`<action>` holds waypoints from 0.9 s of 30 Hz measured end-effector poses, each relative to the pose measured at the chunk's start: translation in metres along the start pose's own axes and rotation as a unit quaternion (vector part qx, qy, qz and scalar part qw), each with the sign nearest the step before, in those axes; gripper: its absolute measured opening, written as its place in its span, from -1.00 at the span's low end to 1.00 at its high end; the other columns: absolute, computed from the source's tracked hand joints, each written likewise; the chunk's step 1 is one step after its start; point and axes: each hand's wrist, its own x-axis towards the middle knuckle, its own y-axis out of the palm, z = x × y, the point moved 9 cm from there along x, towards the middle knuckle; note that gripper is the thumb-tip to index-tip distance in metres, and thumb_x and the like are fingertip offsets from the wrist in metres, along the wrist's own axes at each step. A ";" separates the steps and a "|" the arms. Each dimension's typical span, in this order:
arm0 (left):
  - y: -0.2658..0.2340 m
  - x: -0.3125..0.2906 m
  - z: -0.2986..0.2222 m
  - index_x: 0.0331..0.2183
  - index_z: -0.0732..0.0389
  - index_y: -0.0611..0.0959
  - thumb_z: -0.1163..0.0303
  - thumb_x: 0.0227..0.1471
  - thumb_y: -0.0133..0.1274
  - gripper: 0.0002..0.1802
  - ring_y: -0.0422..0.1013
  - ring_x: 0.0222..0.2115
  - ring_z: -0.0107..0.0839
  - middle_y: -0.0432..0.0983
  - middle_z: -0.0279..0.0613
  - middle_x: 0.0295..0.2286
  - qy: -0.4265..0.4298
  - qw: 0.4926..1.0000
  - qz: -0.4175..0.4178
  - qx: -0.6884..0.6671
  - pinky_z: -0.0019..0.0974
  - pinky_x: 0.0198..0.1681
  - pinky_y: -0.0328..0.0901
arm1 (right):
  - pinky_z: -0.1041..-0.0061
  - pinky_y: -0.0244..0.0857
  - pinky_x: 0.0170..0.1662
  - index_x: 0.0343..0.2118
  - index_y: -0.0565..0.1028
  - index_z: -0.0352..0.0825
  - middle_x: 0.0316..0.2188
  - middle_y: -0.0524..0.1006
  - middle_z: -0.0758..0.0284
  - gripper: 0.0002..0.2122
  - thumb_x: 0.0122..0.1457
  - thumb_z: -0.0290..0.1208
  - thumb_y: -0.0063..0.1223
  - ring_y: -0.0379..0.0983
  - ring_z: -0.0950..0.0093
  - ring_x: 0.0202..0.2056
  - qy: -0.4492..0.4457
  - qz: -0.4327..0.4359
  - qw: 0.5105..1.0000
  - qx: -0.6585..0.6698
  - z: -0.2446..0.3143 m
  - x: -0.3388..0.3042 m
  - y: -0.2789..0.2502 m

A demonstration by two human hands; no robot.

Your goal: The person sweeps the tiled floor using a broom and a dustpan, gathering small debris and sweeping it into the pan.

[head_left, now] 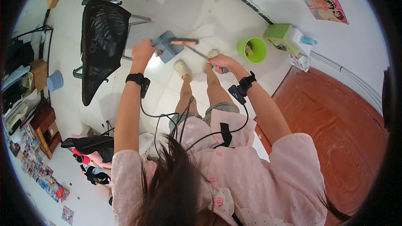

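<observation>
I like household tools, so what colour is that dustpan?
The dustpan is greyish blue, shown in the head view.

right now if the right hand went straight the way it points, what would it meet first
Probably the blue-grey dustpan in the left hand, with the brush held by the right hand leading; a single view leaves the depth unclear.

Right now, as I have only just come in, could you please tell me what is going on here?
The person's left hand holds a blue-grey dustpan, and the right hand grips a brush by its handle. The brush's blurred head overlaps the dustpan in this view; whether they touch is unclear. A lime-green wastebasket, with something inside, stands on the tiled floor to the right.
</observation>
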 end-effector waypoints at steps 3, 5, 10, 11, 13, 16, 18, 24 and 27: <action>0.002 0.003 0.002 -0.30 0.14 0.55 0.03 -0.16 0.01 -0.57 0.42 -0.37 -0.15 0.49 -0.08 -0.41 0.001 1.000 0.007 0.008 -0.18 -0.33 0.32 | 0.76 -0.05 -0.78 -0.48 0.28 -0.35 -0.76 0.19 0.47 -0.88 0.06 -0.40 -0.15 0.07 0.75 -0.78 0.057 0.080 0.987 0.131 -0.008 -0.008 0.003; 0.003 0.002 0.004 -0.30 0.14 0.56 0.07 -0.17 0.03 -0.59 0.42 -0.35 -0.15 0.48 -0.07 -0.39 -0.003 1.000 0.008 0.000 -0.20 -0.31 0.32 | 0.78 -0.05 -0.78 -0.45 0.28 -0.34 -0.74 0.19 0.48 -0.88 0.06 -0.39 -0.15 0.07 0.77 -0.77 0.084 0.102 0.970 0.204 -0.012 -0.018 -0.001; 0.002 -0.005 0.009 -0.31 0.13 0.56 0.10 -0.19 0.04 -0.60 0.41 -0.33 -0.16 0.48 -0.07 -0.38 -0.011 1.000 0.015 -0.013 -0.21 -0.28 0.32 | 0.80 -0.07 -0.78 -0.37 0.28 -0.34 -0.73 0.18 0.49 -0.86 0.07 -0.38 -0.18 0.07 0.78 -0.77 0.001 0.033 0.984 0.175 0.008 -0.052 -0.023; 0.002 -0.006 0.011 -0.31 0.14 0.56 0.10 -0.19 0.04 -0.61 0.41 -0.34 -0.16 0.48 -0.07 -0.38 -0.012 1.000 0.015 -0.014 -0.21 -0.29 0.32 | 0.80 -0.07 -0.78 -0.37 0.28 -0.34 -0.73 0.18 0.49 -0.86 0.07 -0.38 -0.18 0.07 0.78 -0.77 0.002 0.034 0.984 0.173 0.008 -0.048 -0.021; 0.002 -0.006 0.011 -0.32 0.14 0.56 0.10 -0.20 0.05 -0.61 0.41 -0.34 -0.16 0.48 -0.07 -0.39 -0.011 1.000 0.015 -0.016 -0.20 -0.29 0.31 | 0.75 -0.04 -0.79 -0.39 0.30 -0.35 -0.78 0.19 0.49 -0.87 0.06 -0.40 -0.20 0.09 0.74 -0.80 -0.076 -0.019 0.991 0.109 0.018 -0.038 -0.030; -0.001 -0.003 0.005 -0.34 0.15 0.57 0.11 -0.20 0.05 -0.62 0.41 -0.34 -0.16 0.48 -0.07 -0.40 0.003 1.000 -0.009 -0.024 -0.19 -0.29 0.31 | 0.66 -0.01 -0.80 -0.50 0.33 -0.36 -0.84 0.23 0.44 -0.85 0.05 -0.38 -0.21 0.12 0.67 -0.84 -0.151 -0.017 0.988 -0.023 0.011 0.017 -0.034; -0.003 0.002 -0.004 -0.34 0.15 0.57 0.11 -0.20 0.06 -0.62 0.41 -0.35 -0.16 0.48 -0.07 -0.40 0.009 1.000 0.000 -0.024 -0.18 -0.29 0.30 | 0.62 0.00 -0.80 -0.56 0.33 -0.36 -0.85 0.25 0.41 -0.83 0.04 -0.37 -0.20 0.14 0.64 -0.85 -0.212 -0.030 0.967 -0.138 -0.002 0.055 -0.033; 0.002 -0.005 0.012 -0.34 0.16 0.55 0.06 -0.16 0.01 -0.60 0.41 -0.34 -0.14 0.47 -0.07 -0.39 -0.003 1.000 -0.003 -0.016 -0.17 -0.29 0.30 | 0.53 0.07 -0.75 -0.76 0.33 -0.36 -0.86 0.30 0.30 -0.79 -0.08 -0.40 -0.13 0.20 0.57 -0.82 -0.076 -0.008 0.968 -0.240 0.023 0.020 0.008; -0.005 -0.013 0.013 -0.32 0.16 0.55 0.05 -0.17 0.02 -0.58 0.41 -0.34 -0.14 0.47 -0.05 -0.38 -0.004 1.000 0.010 -0.022 -0.17 -0.29 0.30 | 0.55 0.07 -0.73 -0.83 0.31 -0.35 -0.85 0.29 0.31 -0.79 -0.13 -0.45 -0.10 0.21 0.57 -0.80 -0.060 0.023 0.984 -0.165 0.016 0.005 -0.017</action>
